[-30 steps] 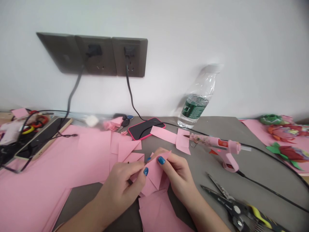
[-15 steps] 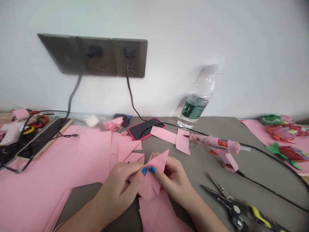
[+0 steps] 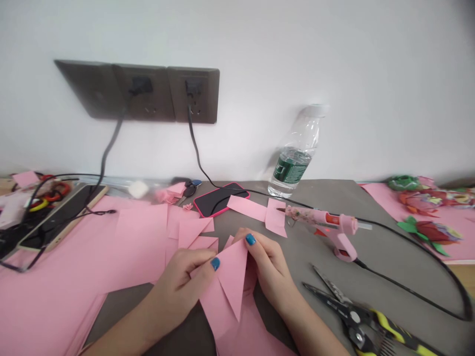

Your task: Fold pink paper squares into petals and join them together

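In the head view we list one folded pink paper (image 3: 232, 272) between our hands, long axis running far to near, point toward us. Left hand (image 3: 178, 282) pinches its left edge, right hand (image 3: 269, 267) its right; the hands are close together, both clamped on it. Far right, a pink glue gun (image 3: 326, 222); near right, pliers (image 3: 352, 316); far, a water bottle (image 3: 293, 165).

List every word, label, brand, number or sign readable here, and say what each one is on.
Nothing can be read: the green label on the plastic water bottle has pale lettering too small and blurred to make out, and the patterned barrel of the pink hot glue gun shows no legible text.
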`<state>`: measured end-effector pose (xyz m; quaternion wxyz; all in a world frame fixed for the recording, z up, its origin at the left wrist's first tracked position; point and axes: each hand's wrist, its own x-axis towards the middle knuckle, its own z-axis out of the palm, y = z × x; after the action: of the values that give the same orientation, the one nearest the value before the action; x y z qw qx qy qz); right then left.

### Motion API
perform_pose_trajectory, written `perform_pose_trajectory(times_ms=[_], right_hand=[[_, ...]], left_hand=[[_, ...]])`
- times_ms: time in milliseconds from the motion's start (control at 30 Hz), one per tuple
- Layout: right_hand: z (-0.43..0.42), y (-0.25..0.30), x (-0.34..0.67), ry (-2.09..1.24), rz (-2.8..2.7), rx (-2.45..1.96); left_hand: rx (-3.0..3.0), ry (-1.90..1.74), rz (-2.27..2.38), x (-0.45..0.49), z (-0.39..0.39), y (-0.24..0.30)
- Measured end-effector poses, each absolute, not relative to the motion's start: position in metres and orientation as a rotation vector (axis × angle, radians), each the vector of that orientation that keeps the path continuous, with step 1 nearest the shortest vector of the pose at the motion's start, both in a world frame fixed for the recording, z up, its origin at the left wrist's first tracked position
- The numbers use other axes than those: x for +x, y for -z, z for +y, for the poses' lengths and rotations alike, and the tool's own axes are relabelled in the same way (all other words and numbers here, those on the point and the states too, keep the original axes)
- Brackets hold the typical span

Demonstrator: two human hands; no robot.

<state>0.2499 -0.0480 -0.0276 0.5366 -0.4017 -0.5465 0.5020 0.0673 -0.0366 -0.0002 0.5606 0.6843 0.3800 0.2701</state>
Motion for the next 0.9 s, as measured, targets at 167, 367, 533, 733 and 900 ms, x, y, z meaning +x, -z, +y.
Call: perform_pose_trajectory(times_ms=[167,367,533,733,900], right_hand=[[-0.050,0.030,0.248,-1.161,-1.266,-0.988],[-0.041,0.037,0.256,-1.048,-1.002,-1.010],[-0.039,0.036,0.259,-1.004,-1.036,-1.027],[-0.048,0.026,0.252,-1.088,-1.594,-0.920],[-0.049,0.023,0.251,-1.206,-1.626,-0.901]], left_hand=[[1.566,-0.581,0.869,0.065,-0.036,0.002],[1.614,-0.569,0.841,0.063,-0.035,0.004],[1.641,-0.631,0.851,0.064,-0.033,0.003],[1.774,-0.736,0.951,0.066,-0.033,0.003],[1.814,-0.711,0.943,0.065,-0.034,0.004]])
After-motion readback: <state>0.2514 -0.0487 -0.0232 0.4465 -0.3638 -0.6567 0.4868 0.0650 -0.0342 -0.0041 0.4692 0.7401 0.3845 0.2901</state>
